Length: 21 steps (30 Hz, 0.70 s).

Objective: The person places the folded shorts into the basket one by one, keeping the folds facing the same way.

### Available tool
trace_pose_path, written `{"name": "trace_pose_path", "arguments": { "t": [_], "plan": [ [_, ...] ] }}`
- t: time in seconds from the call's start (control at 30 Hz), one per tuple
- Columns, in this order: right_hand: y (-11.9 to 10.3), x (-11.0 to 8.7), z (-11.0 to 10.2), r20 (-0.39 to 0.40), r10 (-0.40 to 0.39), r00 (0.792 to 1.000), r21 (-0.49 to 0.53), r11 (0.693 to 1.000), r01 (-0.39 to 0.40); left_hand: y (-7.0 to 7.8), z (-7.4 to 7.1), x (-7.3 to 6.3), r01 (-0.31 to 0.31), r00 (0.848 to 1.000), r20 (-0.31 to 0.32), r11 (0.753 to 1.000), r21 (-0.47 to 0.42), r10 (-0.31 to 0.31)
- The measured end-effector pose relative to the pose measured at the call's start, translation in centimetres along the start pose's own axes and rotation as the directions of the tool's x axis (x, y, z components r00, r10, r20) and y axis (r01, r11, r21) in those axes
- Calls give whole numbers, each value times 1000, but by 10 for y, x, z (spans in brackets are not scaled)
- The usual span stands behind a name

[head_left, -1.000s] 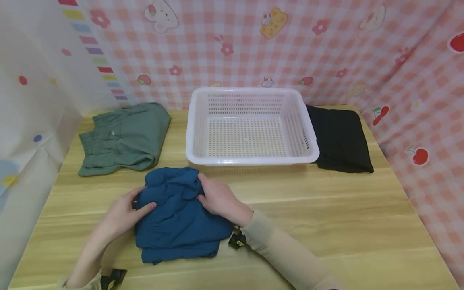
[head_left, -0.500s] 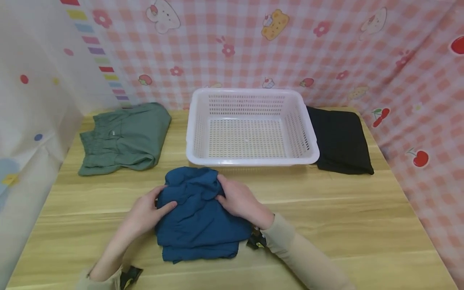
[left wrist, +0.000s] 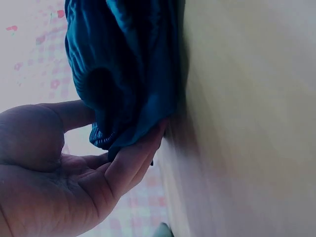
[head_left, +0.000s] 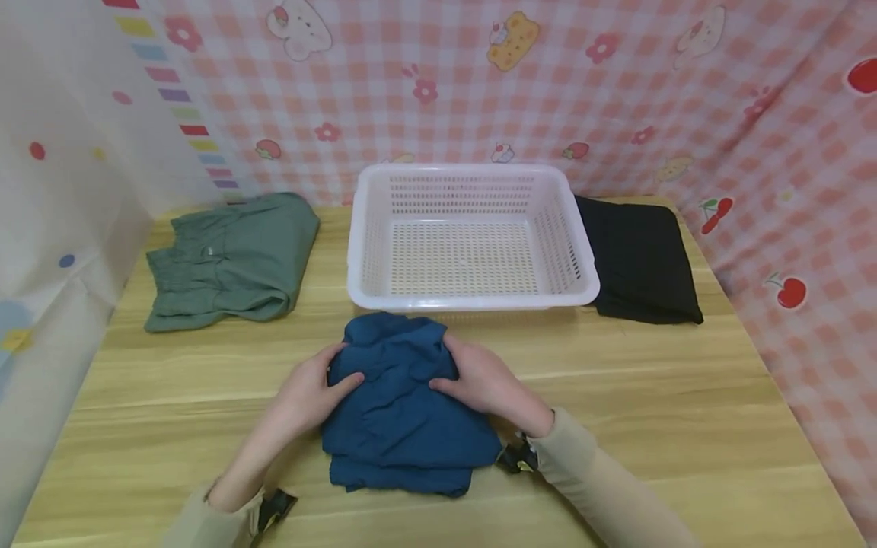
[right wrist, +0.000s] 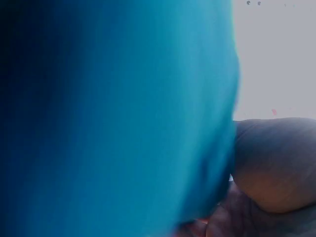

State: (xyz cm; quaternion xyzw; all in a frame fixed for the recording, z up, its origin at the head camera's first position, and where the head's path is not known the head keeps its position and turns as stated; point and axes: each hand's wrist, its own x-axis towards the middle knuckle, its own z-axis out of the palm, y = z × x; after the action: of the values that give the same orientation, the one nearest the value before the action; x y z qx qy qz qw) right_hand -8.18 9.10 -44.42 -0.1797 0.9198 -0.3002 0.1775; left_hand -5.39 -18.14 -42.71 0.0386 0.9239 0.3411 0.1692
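A folded dark blue garment (head_left: 411, 418) with gathered, wrinkled fabric lies low over the table in front of the basket. At its left edge my left hand (head_left: 310, 392) grips it, thumb on top. The left wrist view shows the fingers (left wrist: 131, 165) of that hand under the cloth's edge, close to the wood. My right hand (head_left: 486, 380) holds the upper right side, its thumb on top and the other fingers mostly hidden. Blue cloth (right wrist: 123, 113) fills most of the right wrist view, blurred, beside the base of the right thumb (right wrist: 276, 163).
A white perforated plastic basket (head_left: 473, 302) stands at the back middle, nothing inside it. Green folded pants or shorts (head_left: 240, 259) with an elastic waistband lie back left. Folded black cloth (head_left: 644, 262) lies right of the basket. A checked curtain (head_left: 438, 68) hangs behind the wooden table (head_left: 651, 396).
Both hands have carried the blue garment rightward across the table, from the left side to just before the basket's front. The basket and the other clothes stay where they were.
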Motion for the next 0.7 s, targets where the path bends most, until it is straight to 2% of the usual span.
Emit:
{"name": "trace_pose_path", "arguments": {
  "t": [0.23,0.27,0.37,0.47,0.5,0.7],
  "plan": [
    [5,1,-7,10,54,998,-15,998,-54,16,7,10,-5,1000,5,1000,-8,5],
    [13,3,-3,3,51,999,-11,999,-51,17,9,10,-5,1000,5,1000,-12,5],
    [15,2,-6,-2,37,999,-12,999,-38,18,12,11,1,1000,5,1000,-19,-1],
    [14,-1,-7,-23,11,1000,-20,1000,-11,18,13,11,8,1000,3,1000,-16,-8],
    [7,-4,-13,-21,7,1000,-24,1000,-8,18,13,11,7,1000,2,1000,-17,-7],
    [8,-8,-17,-53,-36,998,-13,999,35,19,11,12,-16,1000,-1,999,-43,16]
  ]
}}
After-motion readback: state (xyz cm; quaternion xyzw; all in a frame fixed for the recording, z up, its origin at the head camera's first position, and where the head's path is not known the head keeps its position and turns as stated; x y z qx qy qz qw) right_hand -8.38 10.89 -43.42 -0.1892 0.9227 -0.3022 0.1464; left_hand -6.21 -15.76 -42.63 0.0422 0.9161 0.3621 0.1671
